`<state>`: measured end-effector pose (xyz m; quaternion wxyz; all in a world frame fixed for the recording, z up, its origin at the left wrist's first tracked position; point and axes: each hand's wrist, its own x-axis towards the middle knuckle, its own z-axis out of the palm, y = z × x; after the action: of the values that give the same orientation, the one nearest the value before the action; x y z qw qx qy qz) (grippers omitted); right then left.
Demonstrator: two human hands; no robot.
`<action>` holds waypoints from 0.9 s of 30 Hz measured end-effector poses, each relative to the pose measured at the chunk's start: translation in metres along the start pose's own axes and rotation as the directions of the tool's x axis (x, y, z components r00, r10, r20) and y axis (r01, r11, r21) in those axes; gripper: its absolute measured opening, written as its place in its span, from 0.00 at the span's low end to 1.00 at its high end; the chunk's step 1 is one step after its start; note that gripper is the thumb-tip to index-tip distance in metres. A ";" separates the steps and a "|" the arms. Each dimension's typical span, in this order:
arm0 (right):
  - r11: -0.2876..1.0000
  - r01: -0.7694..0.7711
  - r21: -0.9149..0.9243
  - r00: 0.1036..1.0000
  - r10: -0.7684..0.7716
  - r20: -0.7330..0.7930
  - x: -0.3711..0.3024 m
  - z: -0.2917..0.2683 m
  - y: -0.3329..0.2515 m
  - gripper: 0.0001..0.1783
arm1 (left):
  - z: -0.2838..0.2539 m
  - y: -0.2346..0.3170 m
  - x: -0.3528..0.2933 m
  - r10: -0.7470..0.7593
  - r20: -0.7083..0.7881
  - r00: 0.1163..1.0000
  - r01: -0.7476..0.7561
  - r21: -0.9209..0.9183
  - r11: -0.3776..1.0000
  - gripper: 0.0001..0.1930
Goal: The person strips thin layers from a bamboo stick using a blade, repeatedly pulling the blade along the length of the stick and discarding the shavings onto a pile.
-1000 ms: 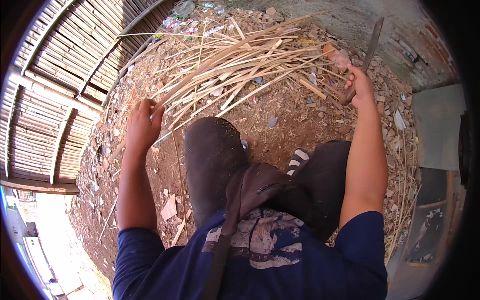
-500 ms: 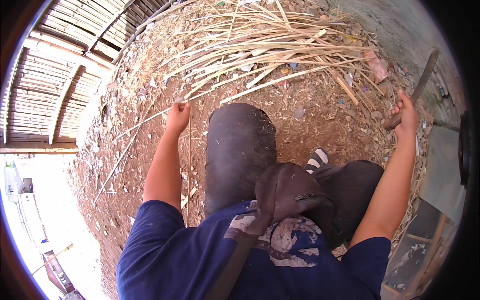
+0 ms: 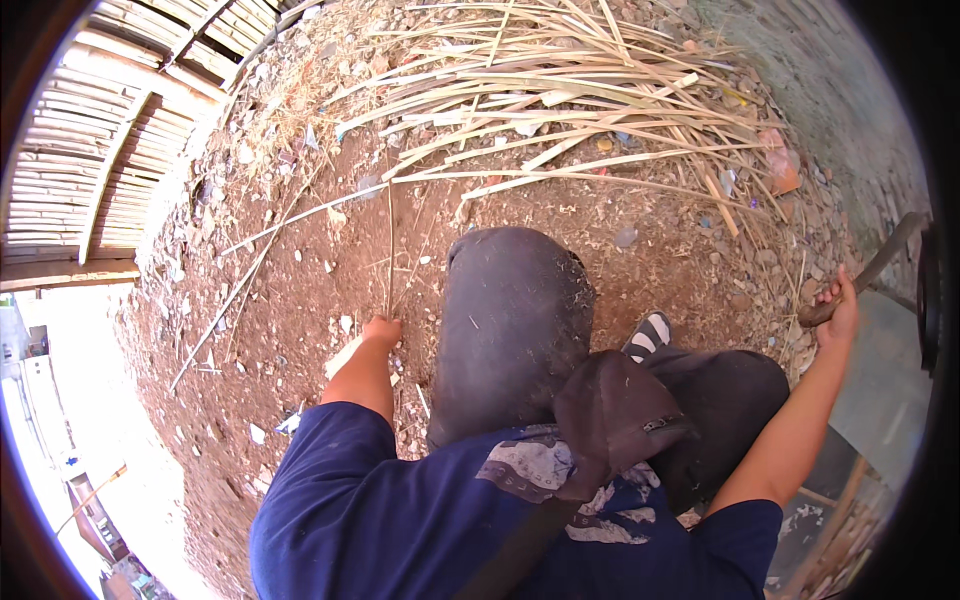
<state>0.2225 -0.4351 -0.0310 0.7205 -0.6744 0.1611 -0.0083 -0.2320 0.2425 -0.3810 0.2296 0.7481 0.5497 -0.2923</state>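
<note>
My left hand is low beside my raised knee, its fingers closed at the near end of a thin bamboo strip. That strip stretches away from me toward another strip lying across the dirt. Out to the right, my right hand grips the short handle of a machete, whose dark blade tilts up and away to the right. A heap of split bamboo strips lies spread on the ground in front of me.
Loose strips lie on the stony dirt at left. A slatted bamboo wall stands at far left, and a grey wall at right. An orange-red block sits near the heap's right end.
My left hand has drawn back toward me along my knee; the strip now extends forward from it, not back. My right hand, with the machete, has shifted slightly right and lower in view.
</note>
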 end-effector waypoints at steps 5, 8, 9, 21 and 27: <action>0.993 -0.105 0.045 0.993 0.107 -0.049 0.004 0.011 0.014 0.13 | 0.001 0.004 0.012 0.025 0.088 0.996 -0.040 0.166 0.985 0.28; 0.986 -0.118 0.120 0.989 0.127 -0.070 0.002 0.012 0.019 0.14 | 0.004 0.009 0.002 0.052 -0.046 0.998 -0.043 0.171 0.984 0.24; 0.982 -0.120 0.147 0.990 0.130 -0.061 0.004 0.015 0.017 0.14 | 0.014 -0.003 0.008 0.069 -0.109 0.992 -0.054 0.138 0.989 0.23; 0.989 -0.135 0.060 0.990 0.136 -0.022 -0.002 0.034 0.019 0.15 | -0.017 -0.053 -0.040 0.017 -0.533 0.846 -0.162 -0.228 0.960 0.21; 0.987 -0.154 0.045 0.987 0.151 0.056 -0.016 0.041 0.016 0.15 | -0.022 -0.121 -0.082 -0.016 -0.512 0.859 -0.130 -0.248 0.960 0.21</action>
<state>0.2145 -0.3904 -0.0413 0.7395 -0.6420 0.1930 0.0606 -0.3618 0.2359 -0.3113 0.1859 0.7756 0.6032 0.0014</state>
